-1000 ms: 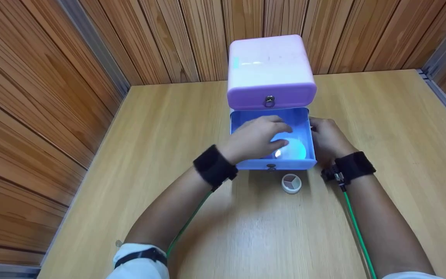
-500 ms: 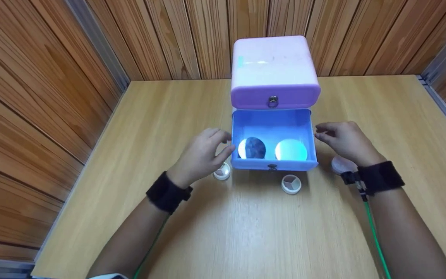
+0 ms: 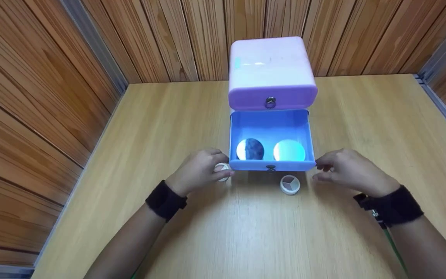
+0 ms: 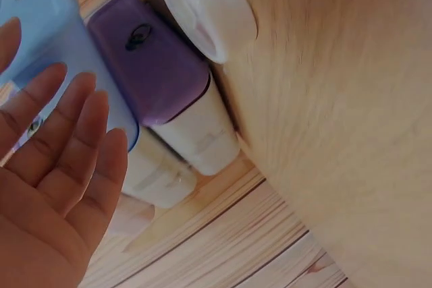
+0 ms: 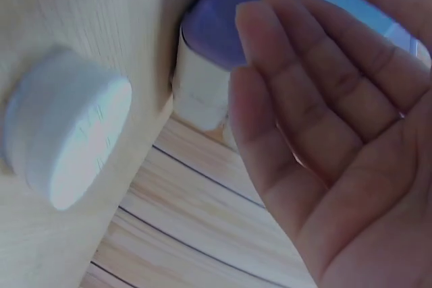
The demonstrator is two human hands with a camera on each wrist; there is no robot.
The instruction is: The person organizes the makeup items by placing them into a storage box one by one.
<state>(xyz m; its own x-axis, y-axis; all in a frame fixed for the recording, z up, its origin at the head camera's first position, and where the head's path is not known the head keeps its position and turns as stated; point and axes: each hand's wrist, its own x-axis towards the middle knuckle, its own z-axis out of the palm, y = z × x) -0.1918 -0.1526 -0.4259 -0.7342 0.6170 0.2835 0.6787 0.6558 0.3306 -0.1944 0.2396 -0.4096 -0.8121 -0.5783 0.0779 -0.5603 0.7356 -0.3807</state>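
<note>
A pulled-out blue drawer (image 3: 269, 166) of a small drawer cabinet holds two shiny round pieces: one part dark, part white (image 3: 250, 149), the other bright turquoise (image 3: 289, 150). My left hand (image 3: 201, 170) is at its front left corner, fingers extended in the left wrist view, partly over a small white round container (image 4: 209, 11). At the front right corner is my right hand (image 3: 352, 172), its fingers slightly bent and holding nothing visible; whether they touch the drawer is unclear. A white round jar (image 5: 71, 126) stands near it, hidden in the head view.
Another white round container (image 3: 290, 185) with a three-part top sits before the drawer. The cabinet's pale pink top (image 3: 271, 62) and closed purple upper drawer (image 3: 289, 97) rise behind it. A purple lower drawer (image 4: 145, 59) is shut. Wood-panelled walls (image 3: 192, 38) border the table.
My left hand has come out of the blue drawer to its front left corner, uncovering the part-dark round piece. My right hand has moved from the drawer's side toward its front corner.
</note>
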